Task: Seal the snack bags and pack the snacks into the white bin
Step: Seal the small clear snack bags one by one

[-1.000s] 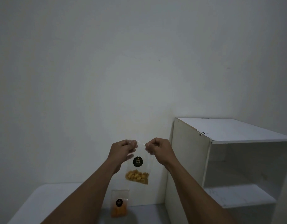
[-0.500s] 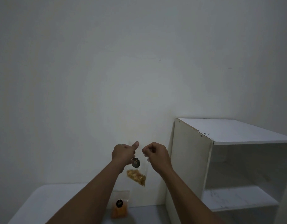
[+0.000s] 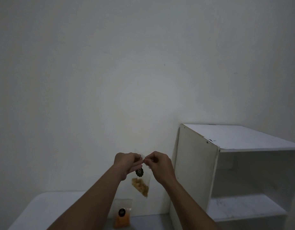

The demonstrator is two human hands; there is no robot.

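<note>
A clear snack bag [image 3: 141, 183] with yellow puffs and a round black sticker hangs tilted in the air in front of the wall. My left hand [image 3: 127, 164] and my right hand [image 3: 157, 165] pinch its top edge, fingertips almost touching. A second clear bag [image 3: 121, 214] with orange snacks and the same black sticker leans upright against the wall on the white table [image 3: 43, 211], below my left forearm. No white bin is in view.
A white shelf unit [image 3: 195, 171] stands at the right against the wall, with an open compartment and one inner shelf board [image 3: 243, 207]. The plain wall fills the upper view.
My hands have come closer together at the bag's top edge. The bag has turned from flat-on to tilted, its lower corner swinging right. The orange bag has not moved.
</note>
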